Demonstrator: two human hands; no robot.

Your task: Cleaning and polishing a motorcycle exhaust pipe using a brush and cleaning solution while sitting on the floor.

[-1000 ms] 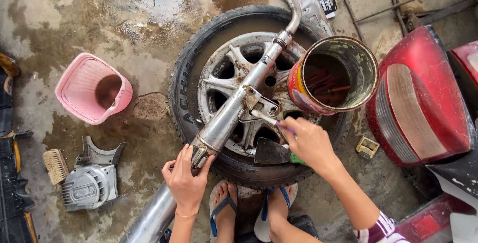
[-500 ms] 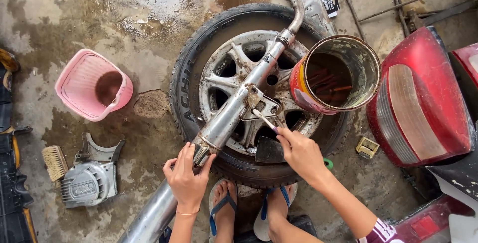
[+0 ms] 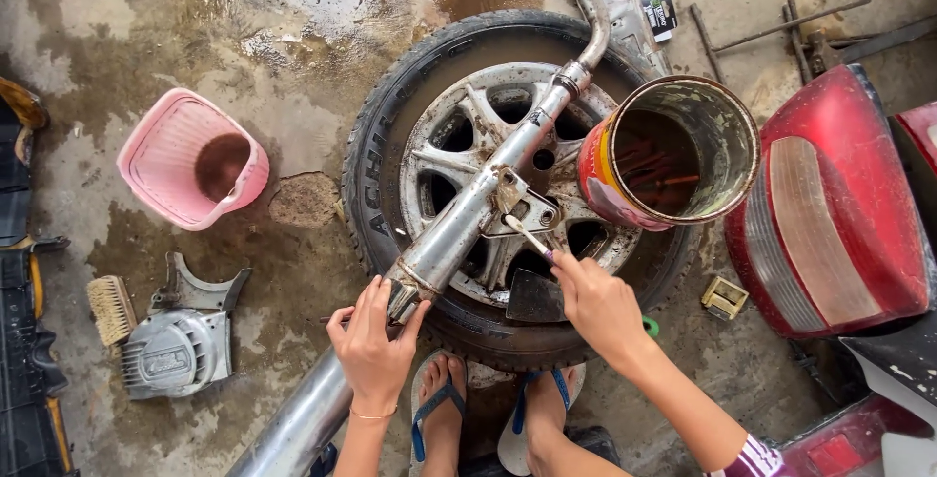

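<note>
Wet concrete [image 3: 244, 38]; exhaust pipe [image 3: 468, 218] under left hand [image 3: 376, 345]

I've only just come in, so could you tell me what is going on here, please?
A person crouches over a car wheel lying flat on wet concrete, with a chrome exhaust pipe laid across it. The left hand grips the pipe near its joint. The right hand holds a small brush against the pipe's bracket. An open rusty can stands on the tyre, and a pink basket sits to the left.
</note>
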